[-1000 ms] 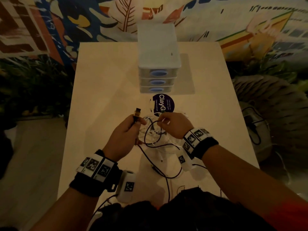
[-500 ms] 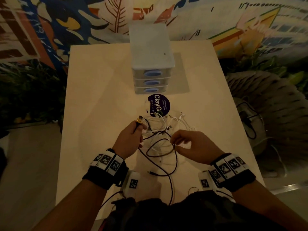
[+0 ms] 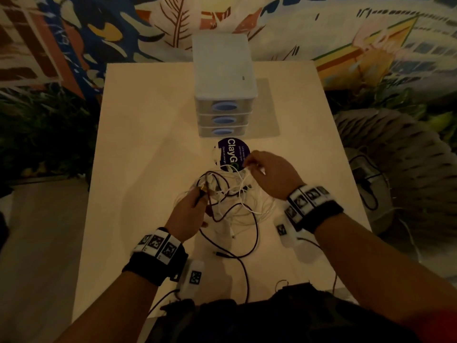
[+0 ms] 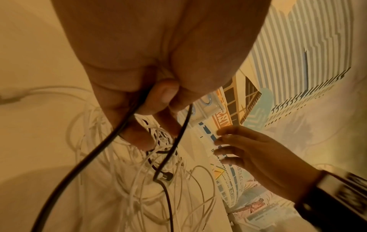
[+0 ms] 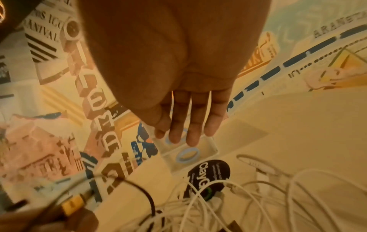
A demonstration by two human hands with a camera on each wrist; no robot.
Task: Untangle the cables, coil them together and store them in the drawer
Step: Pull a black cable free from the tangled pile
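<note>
Untangling step, early. Black and white cables (image 3: 230, 201) heaped in one knot just in front of drawer unit (image 3: 223, 95), partly over round sticker (image 3: 233, 154). Drawers all closed. Left hand (image 3: 189, 214) clamped on black cable (image 4: 111, 138) near its gold-tipped plug (image 3: 203, 193). Right hand (image 3: 269, 174) raised over far side of knot, fingers (image 5: 190, 124) straight in wrist view; any strand pinched, cannot tell. Next, likely: draw black cable free of white loops, slowly, so the knot stays loose.
</note>
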